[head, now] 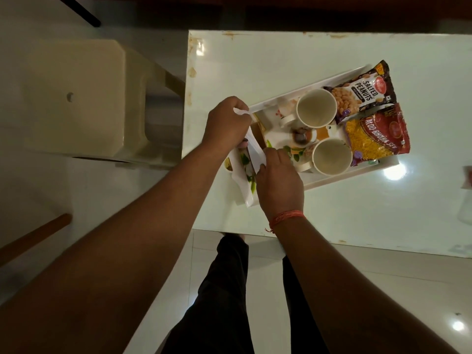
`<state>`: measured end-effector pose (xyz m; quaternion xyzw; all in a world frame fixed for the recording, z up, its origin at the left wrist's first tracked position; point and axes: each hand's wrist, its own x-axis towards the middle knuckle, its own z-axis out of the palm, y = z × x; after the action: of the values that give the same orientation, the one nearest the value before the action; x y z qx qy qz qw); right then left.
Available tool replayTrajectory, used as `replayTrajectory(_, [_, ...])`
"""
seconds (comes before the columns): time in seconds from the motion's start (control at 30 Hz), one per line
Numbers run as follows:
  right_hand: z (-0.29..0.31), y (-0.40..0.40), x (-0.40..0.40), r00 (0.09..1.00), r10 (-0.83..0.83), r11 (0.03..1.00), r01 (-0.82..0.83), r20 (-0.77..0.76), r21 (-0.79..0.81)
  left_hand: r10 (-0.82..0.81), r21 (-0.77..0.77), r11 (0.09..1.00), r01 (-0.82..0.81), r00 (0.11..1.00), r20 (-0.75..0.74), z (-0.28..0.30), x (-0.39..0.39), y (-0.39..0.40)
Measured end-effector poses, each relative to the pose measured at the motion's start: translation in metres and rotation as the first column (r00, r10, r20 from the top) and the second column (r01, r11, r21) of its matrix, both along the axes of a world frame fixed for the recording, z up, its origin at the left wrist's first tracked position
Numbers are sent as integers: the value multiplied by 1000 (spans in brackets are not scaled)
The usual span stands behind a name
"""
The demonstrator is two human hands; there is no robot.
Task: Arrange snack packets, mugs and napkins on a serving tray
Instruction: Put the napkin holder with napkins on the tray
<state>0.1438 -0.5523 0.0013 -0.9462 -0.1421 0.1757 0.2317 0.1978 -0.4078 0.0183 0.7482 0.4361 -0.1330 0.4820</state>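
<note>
A white serving tray (pixel 332 178) with a printed picture lies at an angle on the white table (pixel 332 221). Two empty cream mugs (pixel 316 107) (pixel 332 157) stand on it. At its right end lie a dark salted-peanuts packet (pixel 365 93) and a red aloo bhujia packet (pixel 378 139). Over the tray's left end both hands work a white napkin (pixel 256 153). My left hand (pixel 227 123) pinches the napkin's upper corner, and my right hand (pixel 278 180) holds its lower edge between curled fingers.
A cream plastic stool (pixel 81 98) stands on the floor left of the table. A wooden handle (pixel 33 238) pokes in at the lower left. Something pale and blurred lies at the table's right edge (pixel 466 198). My legs stand at the table's near edge.
</note>
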Motion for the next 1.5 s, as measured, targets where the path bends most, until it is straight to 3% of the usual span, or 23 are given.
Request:
replayTrajectory(0.17, [-10,-6,-4,999,-35,999,35,-30,-3,43,-46,998,-43,999,15,-16,11,-2])
replayTrajectory(0.33, [-20,-13,-9,998,-61,998,61,-28,6,-196,174,964,200,980,-39,-35,13,2])
replayTrajectory(0.5, [-31,-17,-17,996,-54,996,49,-73,-75,-327,245,904,350,936,-131,-50,7,1])
replayTrajectory(0.87, [-45,-22,-24,996,-75,990,67,-57,-120,-311,279,900,334,942,-122,-62,5,-4])
replayTrajectory(1.03, [-47,-36,-28,991,-90,994,85,-98,-62,-229,312,916,251,968,-105,-64,-1,-6])
replayTrajectory(1.2, [-48,-54,-31,993,-48,998,44,-109,-45,-35,336,941,28,999,15,-69,-16,-5])
replayTrajectory(1.37, [-40,-81,-32,997,72,997,-72,-33,-3,98,410,901,-142,987,125,-70,-48,-8])
replayTrajectory(1.5, [-28,-130,-11,968,239,970,-233,77,-71,262,303,915,-268,963,62,-74,-77,-11])
